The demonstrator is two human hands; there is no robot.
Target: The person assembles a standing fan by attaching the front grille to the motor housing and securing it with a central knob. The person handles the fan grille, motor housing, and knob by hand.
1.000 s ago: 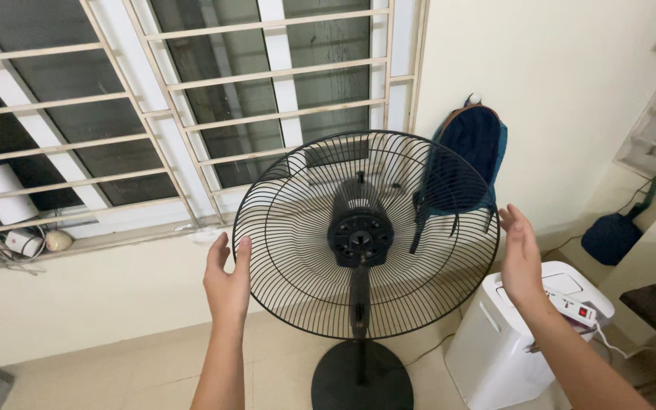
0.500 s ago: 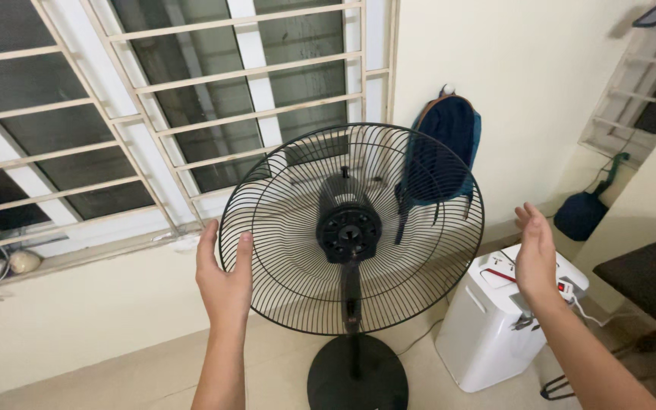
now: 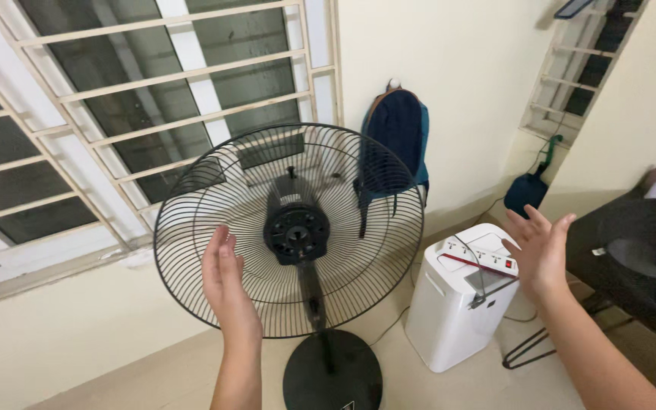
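My fingers are spread loose on both hands and hold nothing. The left hand stands upright with its palm turned toward the fan, in front of the lower left part of the fan guard; I cannot tell whether its fingertips brush the wires or stop just short of them. The right hand is well apart from the guard, out to the right over the white appliance, with the fingers fanned wide and the palm facing in toward the fan.

The standing fan is the big thing here: its round black wire guard faces me, slightly tilted, with no blades on the motor hub at its middle. The pole runs straight down from the hub to the round black base on the floor. So the guard lies between my two hands, much nearer the left.

Behind it are the barred window and a blue backpack hanging on the wall. A white power strip lies on top of the appliance.
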